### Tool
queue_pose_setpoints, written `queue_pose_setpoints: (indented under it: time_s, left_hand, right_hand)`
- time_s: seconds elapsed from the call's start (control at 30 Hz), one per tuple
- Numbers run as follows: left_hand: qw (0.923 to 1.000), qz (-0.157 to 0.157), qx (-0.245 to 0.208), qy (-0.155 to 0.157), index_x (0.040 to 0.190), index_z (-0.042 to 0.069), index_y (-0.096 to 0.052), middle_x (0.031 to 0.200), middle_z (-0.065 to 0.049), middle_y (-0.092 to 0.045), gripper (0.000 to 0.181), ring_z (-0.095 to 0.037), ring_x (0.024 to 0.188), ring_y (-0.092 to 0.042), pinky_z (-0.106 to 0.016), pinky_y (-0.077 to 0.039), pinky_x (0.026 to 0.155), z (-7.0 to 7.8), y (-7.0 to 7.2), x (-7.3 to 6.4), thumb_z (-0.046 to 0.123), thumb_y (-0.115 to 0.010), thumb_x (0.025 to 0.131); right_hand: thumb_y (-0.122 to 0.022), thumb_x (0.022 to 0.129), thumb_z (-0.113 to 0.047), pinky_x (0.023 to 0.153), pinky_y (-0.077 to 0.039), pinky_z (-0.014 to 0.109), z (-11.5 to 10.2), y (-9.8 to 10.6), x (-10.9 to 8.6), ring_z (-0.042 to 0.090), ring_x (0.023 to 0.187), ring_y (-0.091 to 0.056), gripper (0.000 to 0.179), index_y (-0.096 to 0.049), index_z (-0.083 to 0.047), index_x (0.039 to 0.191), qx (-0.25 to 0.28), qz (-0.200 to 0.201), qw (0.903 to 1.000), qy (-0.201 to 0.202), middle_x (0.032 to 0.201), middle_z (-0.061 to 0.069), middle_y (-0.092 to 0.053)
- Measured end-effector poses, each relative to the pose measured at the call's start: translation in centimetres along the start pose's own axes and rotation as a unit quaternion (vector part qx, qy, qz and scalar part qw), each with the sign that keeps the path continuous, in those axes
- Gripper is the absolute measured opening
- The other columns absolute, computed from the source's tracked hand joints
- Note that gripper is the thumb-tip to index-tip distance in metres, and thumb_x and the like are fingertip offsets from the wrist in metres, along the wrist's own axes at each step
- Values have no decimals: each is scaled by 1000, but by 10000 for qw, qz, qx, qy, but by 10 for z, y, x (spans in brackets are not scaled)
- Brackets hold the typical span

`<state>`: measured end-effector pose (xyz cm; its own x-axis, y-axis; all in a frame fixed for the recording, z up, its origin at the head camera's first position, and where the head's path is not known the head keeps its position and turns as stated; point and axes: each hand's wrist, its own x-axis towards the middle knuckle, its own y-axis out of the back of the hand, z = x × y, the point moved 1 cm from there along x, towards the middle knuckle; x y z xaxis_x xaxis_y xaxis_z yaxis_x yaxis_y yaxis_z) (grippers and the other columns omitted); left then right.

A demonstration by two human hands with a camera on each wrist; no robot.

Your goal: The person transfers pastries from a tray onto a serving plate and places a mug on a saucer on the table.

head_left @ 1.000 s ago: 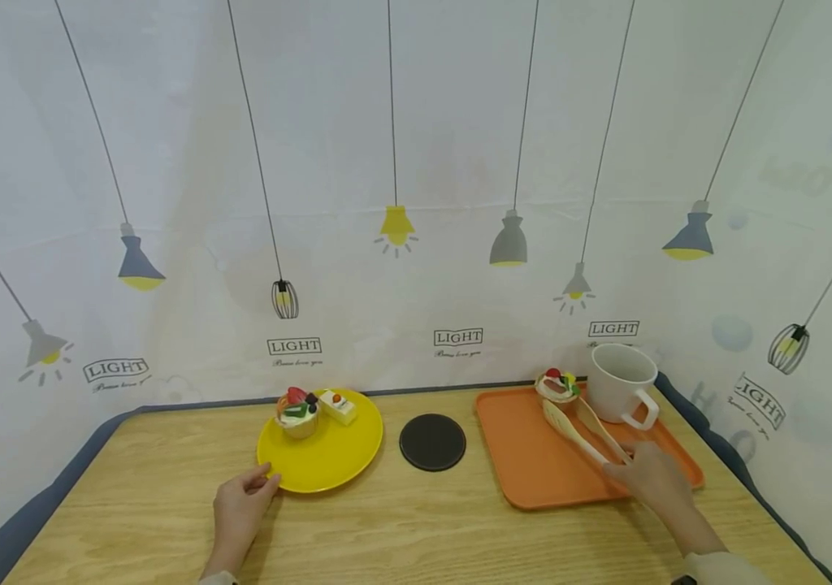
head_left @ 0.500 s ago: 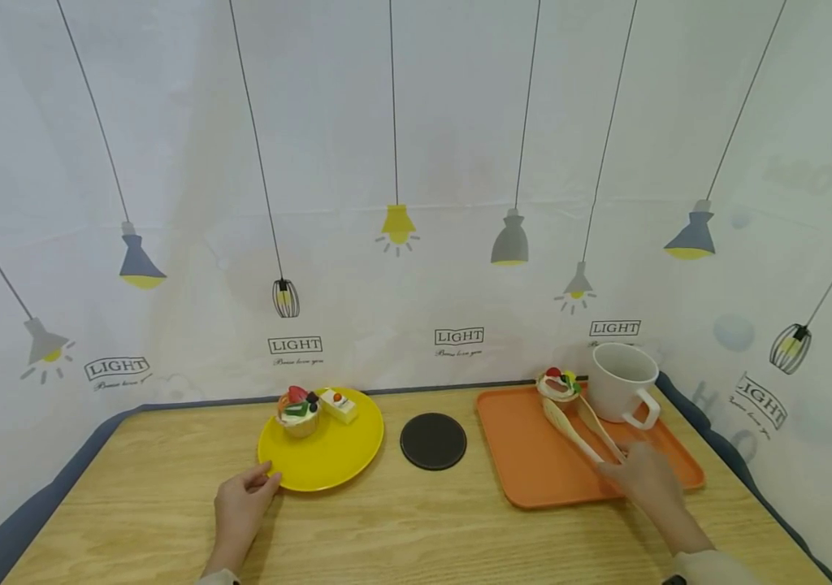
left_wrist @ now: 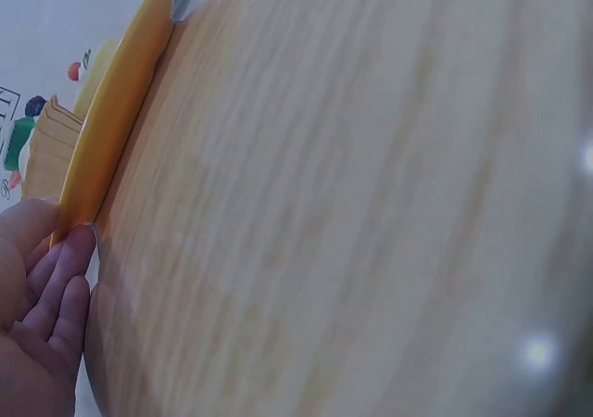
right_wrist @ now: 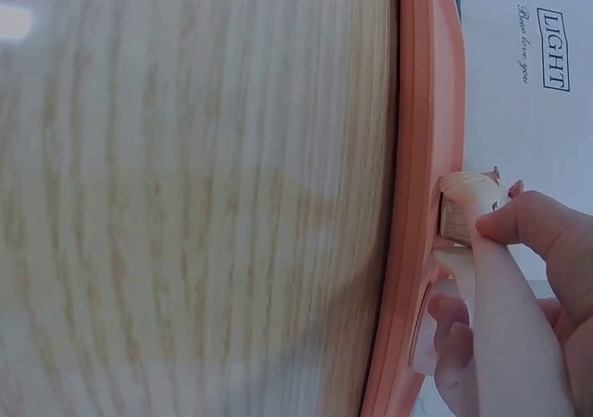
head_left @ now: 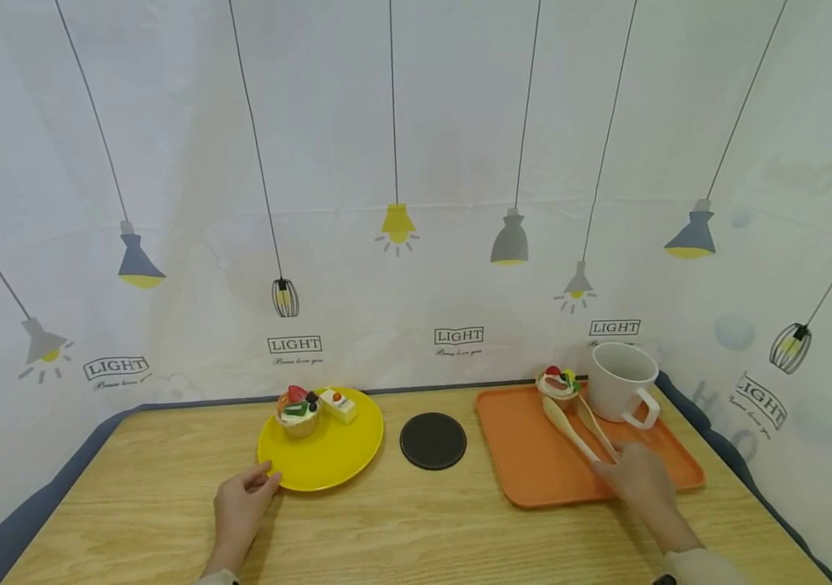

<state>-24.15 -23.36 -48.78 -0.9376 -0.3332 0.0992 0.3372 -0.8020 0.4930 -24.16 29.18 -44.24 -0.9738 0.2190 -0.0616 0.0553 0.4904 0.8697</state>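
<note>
My left hand (head_left: 240,512) pinches the near left rim of a yellow plate (head_left: 331,459), thumb on top and fingers beneath. On this plate sit a fruit tart (head_left: 297,413) and a small white cake slice (head_left: 339,405). My right hand (head_left: 643,483) holds pale beige tongs (head_left: 569,431) over an orange tray (head_left: 533,471), the thumb lying along one arm (right_wrist: 510,315). The tongs' tips stand at the near side of a second tart (head_left: 557,387), one tip to its left and one to its right; I cannot tell whether they touch it.
A white mug (head_left: 617,386) stands at the tray's back right, close beside the tart and tongs. Between plate and tray lies a round black coaster (head_left: 433,441) on the wooden table (head_left: 401,528). A printed cloth wall (head_left: 452,284) rises behind the table.
My right hand has shifted slightly left, and the tongs' arms have drawn a little closer together. The left hand, plate and tray have stayed put.
</note>
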Motion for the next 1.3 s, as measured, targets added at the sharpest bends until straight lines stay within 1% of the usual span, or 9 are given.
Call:
queue_pose_setpoints:
  time_s: [0.13, 0.23, 0.33, 0.53, 0.77, 0.87, 1.0, 1.2, 1.3]
  left_hand:
    - [9999, 102, -14, 8, 113, -11, -61, 90, -18, -65, 34, -15, 74, -62, -12, -46, 60, 0, -1, 0, 9, -65, 86]
    - [9999, 146, 0, 6, 112, -10, -61, 91, -19, -65, 33, -19, 77, -63, -14, -48, 61, 0, -1, 0, 9, -66, 85]
    - [9999, 110, 16, 35, 113, -10, -61, 92, -20, -64, 34, -23, 79, -63, -18, -51, 63, 0, -1, 0, 10, -66, 86]
    - [9999, 13, -8, 102, 114, -11, -60, 94, -21, -64, 36, -23, 80, -63, -18, -50, 63, 0, 0, 1, 12, -66, 87]
    - [10000, 6, -16, 80, 115, -10, -60, 95, -21, -63, 36, -23, 81, -63, -19, -51, 64, 0, -1, 1, 12, -65, 87]
    - [9999, 52, 12, 90, 114, -10, -60, 95, -21, -64, 35, -22, 81, -63, -19, -51, 64, 0, -1, 1, 11, -66, 86]
    - [9999, 101, 32, 91, 114, -9, -61, 94, -20, -64, 35, -22, 80, -63, -17, -50, 63, -2, -2, 1, 10, -66, 86]
    - [10000, 60, -3, 66, 115, -9, -61, 94, -19, -65, 36, -23, 82, -63, -17, -50, 62, -3, -2, 2, 13, -66, 86]
    - [9999, 77, 21, 110, 115, -8, -61, 95, -18, -65, 36, -23, 82, -63, -17, -50, 62, -3, -3, 2, 12, -66, 86]
  right_hand:
    - [-65, 83, -28, 48, -35, 29, -1, 0, -1, 20, 58, -45, 51, -56, 12, 114, 31, 14, 10000, -25, 65, 6, -49]
    - [-66, 84, -27, 47, -35, 29, -1, 0, -2, 19, 57, -45, 47, -57, 11, 110, 54, 17, 10000, -4, 64, 6, -48]
    - [-66, 84, -26, 47, -34, 29, -1, 0, -3, 19, 56, -44, 42, -59, 10, 104, 76, 46, 10000, 34, 63, 5, -48]
    - [-65, 84, -25, 46, -35, 28, -1, 0, -4, 18, 55, -45, 46, -58, 13, 110, 122, 82, 9998, 97, 63, 4, -51]
    - [-64, 84, -23, 43, -36, 27, 2, -1, -2, 16, 50, -45, 49, -56, 13, 117, 185, 151, 9995, 218, 59, 2, -53]
    - [-65, 84, -23, 44, -36, 27, 3, -2, -1, 16, 52, -46, 50, -55, 12, 118, 177, 174, 9994, 234, 61, 2, -54]
    - [-66, 84, -24, 45, -37, 28, 4, -2, 0, 17, 54, -46, 52, -54, 12, 120, 159, 155, 9995, 209, 63, 2, -55]
    - [-66, 84, -25, 46, -36, 28, 7, -3, 0, 18, 54, -46, 53, -54, 11, 122, 236, 105, 9995, 174, 63, 2, -55]
    - [-66, 84, -25, 46, -37, 28, 8, -3, 0, 18, 55, -46, 54, -53, 10, 124, 237, 75, 9996, 117, 62, 2, -55]
